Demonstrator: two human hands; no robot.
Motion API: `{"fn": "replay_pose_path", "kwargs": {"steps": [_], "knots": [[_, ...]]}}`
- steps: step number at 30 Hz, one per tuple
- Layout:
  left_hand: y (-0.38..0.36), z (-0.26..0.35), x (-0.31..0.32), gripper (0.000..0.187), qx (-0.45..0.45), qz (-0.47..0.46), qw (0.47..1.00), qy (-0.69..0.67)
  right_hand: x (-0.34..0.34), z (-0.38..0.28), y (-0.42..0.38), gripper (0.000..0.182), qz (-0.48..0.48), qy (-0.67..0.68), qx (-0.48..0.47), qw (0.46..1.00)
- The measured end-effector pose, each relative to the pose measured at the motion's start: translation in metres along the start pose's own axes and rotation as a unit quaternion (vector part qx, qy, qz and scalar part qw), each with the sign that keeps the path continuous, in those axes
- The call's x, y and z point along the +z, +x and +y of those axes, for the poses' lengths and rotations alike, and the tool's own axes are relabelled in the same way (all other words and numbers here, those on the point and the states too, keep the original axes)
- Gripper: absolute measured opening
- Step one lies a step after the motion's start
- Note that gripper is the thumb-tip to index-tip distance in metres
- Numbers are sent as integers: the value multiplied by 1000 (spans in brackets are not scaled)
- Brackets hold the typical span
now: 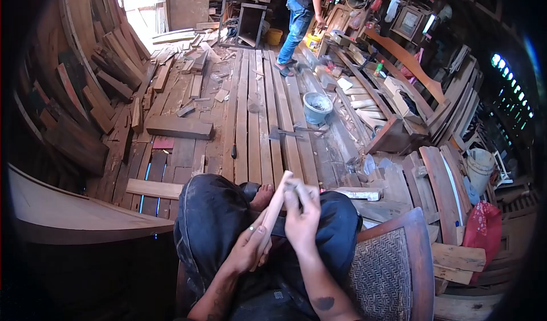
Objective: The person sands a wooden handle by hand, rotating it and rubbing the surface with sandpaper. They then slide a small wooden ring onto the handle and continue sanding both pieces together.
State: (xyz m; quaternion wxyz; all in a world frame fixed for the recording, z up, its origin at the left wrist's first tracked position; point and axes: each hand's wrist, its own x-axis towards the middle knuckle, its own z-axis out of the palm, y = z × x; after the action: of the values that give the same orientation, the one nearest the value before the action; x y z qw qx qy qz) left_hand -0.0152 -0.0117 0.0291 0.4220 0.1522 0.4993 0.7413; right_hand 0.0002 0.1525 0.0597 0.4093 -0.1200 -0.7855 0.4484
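Observation:
A narrow, pale wooden piece (274, 207) slants upward over my lap, between my knees. My left hand (250, 249) is wrapped round its lower end, with a ring on one finger. Near the upper end, my right hand (302, 210) is closed with its fingers pinched on a small dark thing against the wood; that thing is too small to name. Dark trousers (208, 230) cover my legs, and I sit on a chair with a woven seat (379, 275).
Ahead on the plank floor (242, 116) lie a thick board (179, 127), a screwdriver-like tool (233, 151) and a hammer-like tool (274, 133). A bucket (317, 108) stands beyond. Another person in jeans (297, 25) stands at the back. Timber (117, 84) leans on the left; a red cloth (482, 232) hangs right.

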Motion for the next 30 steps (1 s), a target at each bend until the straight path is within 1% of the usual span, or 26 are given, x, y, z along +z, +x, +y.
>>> {"fn": "replay_pose_path", "kwargs": {"steps": [1, 2, 5, 6, 7, 8, 10, 11, 13, 15, 16, 19, 20, 21, 22, 23, 24, 25, 27, 29, 30], "knots": [[-1, -2, 0, 60, -1, -5, 1000, 9, -1, 4, 10, 20, 13, -25, -9, 1000], [-3, -4, 0, 60, -3, -8, 1000, 17, 1, 7, 12, 20, 13, 7, 4, 1000], [-2, -13, 1, 60, 16, 44, 999, -20, 5, 4, -8, 20, -51, -1, -9, 999], [-1, -14, -1, 60, 20, 48, 998, -36, 9, 4, -24, 20, -62, 18, -22, 998], [-1, -14, -2, 60, 21, 52, 997, -52, 9, -1, -39, 20, -75, 29, -9, 997], [0, -14, -2, 59, 23, 55, 996, -67, 7, -4, -46, 20, -66, 25, -4, 997], [1, -8, 1, 59, 10, 49, 998, -48, 4, -4, -45, 19, -58, 11, -2, 998], [0, -7, 3, 59, 3, 45, 998, -38, 1, -2, -37, 19, -58, 1, -5, 998], [-3, -8, 2, 60, 5, 24, 1000, -7, 1, 5, -13, 20, -12, -9, -15, 1000], [-1, -8, 1, 60, 19, 15, 1000, 3, 0, 8, 9, 20, 10, -20, -19, 1000], [-2, -10, 0, 60, 23, 17, 1000, -4, 2, 8, 11, 19, 4, -20, -34, 999], [-6, -19, -3, 59, 21, 41, 997, -56, 5, -6, -14, 19, -60, 7, -13, 998], [-5, -22, -4, 59, 22, 49, 996, -76, 8, -3, -30, 18, -72, 41, -3, 997], [-2, -24, -6, 59, 31, 59, 993, -96, 4, -10, -39, 17, -93, 15, -1, 996], [0, -23, -6, 60, 37, 49, 995, -81, 3, -10, -46, 16, -81, 27, 7, 996], [0, -21, -3, 60, 63, 40, 995, -70, 3, -11, -50, 16, -69, 40, 19, 997], [2, -20, -3, 60, 58, 41, 995, -67, 0, -15, -42, 15, -83, 13, 9, 996], [2, -19, -4, 60, 47, 38, 996, -63, 1, -10, -36, 14, -77, 12, 19, 997], [-4, -11, -1, 63, 41, 20, 998, -37, 4, -4, -13, 15, -46, -8, -2, 999], [-1, -6, -1, 64, 45, 0, 999, -20, 6, -3, 14, 17, 16, -21, -35, 999], [-3, -8, -3, 64, 46, -7, 999, -18, 7, -8, 19, 16, 31, 14, -20, 999]]}}
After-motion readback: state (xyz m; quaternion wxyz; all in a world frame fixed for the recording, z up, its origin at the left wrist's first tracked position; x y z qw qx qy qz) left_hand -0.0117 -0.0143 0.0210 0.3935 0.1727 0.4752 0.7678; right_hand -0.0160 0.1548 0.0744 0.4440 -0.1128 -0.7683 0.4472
